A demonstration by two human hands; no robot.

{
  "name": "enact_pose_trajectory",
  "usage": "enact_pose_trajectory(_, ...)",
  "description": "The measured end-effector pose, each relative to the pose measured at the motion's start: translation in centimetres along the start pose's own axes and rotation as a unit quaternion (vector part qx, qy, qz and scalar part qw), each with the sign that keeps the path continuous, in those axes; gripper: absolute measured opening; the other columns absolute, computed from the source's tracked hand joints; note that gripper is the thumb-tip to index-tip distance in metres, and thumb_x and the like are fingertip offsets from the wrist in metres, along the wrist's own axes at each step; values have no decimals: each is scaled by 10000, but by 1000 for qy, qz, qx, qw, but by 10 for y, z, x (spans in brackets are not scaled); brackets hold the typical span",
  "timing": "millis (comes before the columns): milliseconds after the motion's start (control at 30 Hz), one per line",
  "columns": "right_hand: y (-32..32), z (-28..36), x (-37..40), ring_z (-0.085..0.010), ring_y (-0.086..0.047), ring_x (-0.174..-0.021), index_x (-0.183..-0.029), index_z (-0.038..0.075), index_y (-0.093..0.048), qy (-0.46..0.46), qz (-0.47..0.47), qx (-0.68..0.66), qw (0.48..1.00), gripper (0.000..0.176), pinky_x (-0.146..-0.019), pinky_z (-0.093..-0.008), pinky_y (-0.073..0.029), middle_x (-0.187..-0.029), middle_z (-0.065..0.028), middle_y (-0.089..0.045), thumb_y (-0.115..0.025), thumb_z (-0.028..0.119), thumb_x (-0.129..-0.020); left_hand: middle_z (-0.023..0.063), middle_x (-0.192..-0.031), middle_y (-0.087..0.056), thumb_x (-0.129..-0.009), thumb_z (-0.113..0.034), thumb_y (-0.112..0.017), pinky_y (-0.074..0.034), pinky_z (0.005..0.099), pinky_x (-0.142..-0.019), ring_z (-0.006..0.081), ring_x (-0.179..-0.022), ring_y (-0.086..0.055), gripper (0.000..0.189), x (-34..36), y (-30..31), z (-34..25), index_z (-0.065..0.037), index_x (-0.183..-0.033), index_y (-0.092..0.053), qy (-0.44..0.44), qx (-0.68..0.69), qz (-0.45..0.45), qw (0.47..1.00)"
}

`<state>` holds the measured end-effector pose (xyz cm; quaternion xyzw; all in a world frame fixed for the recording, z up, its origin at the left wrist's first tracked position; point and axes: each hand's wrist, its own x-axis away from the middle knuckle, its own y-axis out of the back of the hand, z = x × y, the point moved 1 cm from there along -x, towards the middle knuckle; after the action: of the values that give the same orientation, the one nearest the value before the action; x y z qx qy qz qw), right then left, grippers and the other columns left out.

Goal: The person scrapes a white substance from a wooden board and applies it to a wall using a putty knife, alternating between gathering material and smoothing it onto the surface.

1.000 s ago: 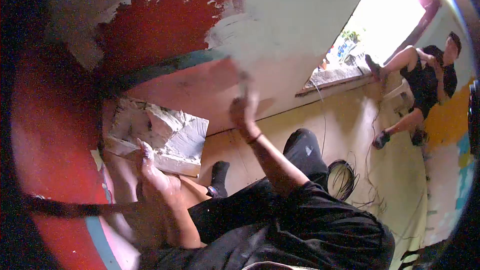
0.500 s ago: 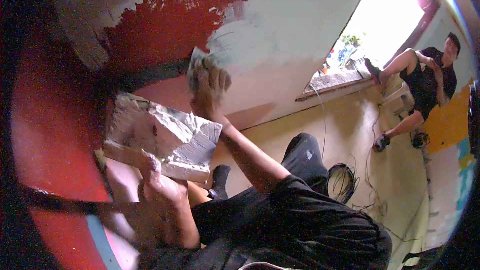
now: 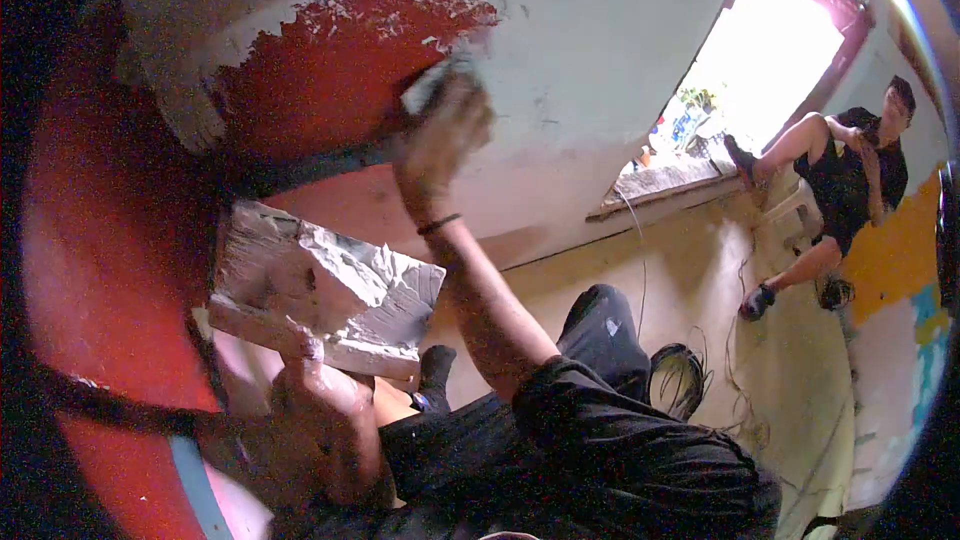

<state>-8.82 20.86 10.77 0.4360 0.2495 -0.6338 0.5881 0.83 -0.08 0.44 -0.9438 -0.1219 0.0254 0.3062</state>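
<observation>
I log the left hand [image 3: 325, 385] gripping the near edge of the board [image 3: 360, 355], thumb on the rim; its fingers beneath are hidden from me. White paste [image 3: 355, 270] is heaped on top, ridged, reaching close to the board's right edge. The right hand [image 3: 450, 130] is curled around a flat tool [image 3: 425, 90], blurred, at the lower right border of the red patch [image 3: 330, 70] on the wall [image 3: 600, 40]; I cannot tell whether the blade touches. The board's right corner sits close beside the right forearm, so room there looks tight. Rightward of the hand, I note open pale wall as far as the window [image 3: 780, 40]. Below, a bent knee [image 3: 605, 325] stands beside a cable coil [image 3: 695, 380] on the floor [image 3: 800, 370]. Another person [image 3: 855, 175] sits near the window, well apart from both hands.
</observation>
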Motion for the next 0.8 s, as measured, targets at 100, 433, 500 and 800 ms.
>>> enact_pose_trajectory(100,16,10,33,-403,-399,-1093,-1172,25,-468,75,103,-33,991,524,-942,-487,-296,-1179,-208,-444,-635,132,-686,104,-1175,-509,-787,-232,-552,-363,381,-975,226,-1113,-466,461,0,3,3,-17,-1192,-503,-7,3,3,1000)
enact_pose_trajectory(433,128,-128,12,-195,-557,-972,-1094,-28,-576,-326,419,-529,662,480,-865,-331,-466,-1060,-66,-596,-527,-98,-622,81,-1079,-602,-904,-228,-492,-446,322,-861,178,-935,-571,340,1,-19,-2,3,-1136,-583,72,-38,-11,997)
enact_pose_trajectory(500,159,-104,5,-203,-559,-989,-1072,-34,-580,-219,468,-479,709,453,-874,-323,-462,-1053,-82,-602,-469,-154,-649,77,-986,-588,-854,-182,-563,-443,312,-806,193,-910,-541,270,1,-26,-22,4,-1046,-598,304,221,191,907)
enact_pose_trajectory(800,166,-55,22,-320,-582,-970,-1049,27,-606,180,563,-315,742,461,-848,-323,-470,-1041,-147,-598,-454,-143,-649,50,-921,-586,-816,-152,-656,-464,310,-663,156,-740,-538,277,9,-50,-30,-13,-1032,-554,53,1,81,995)
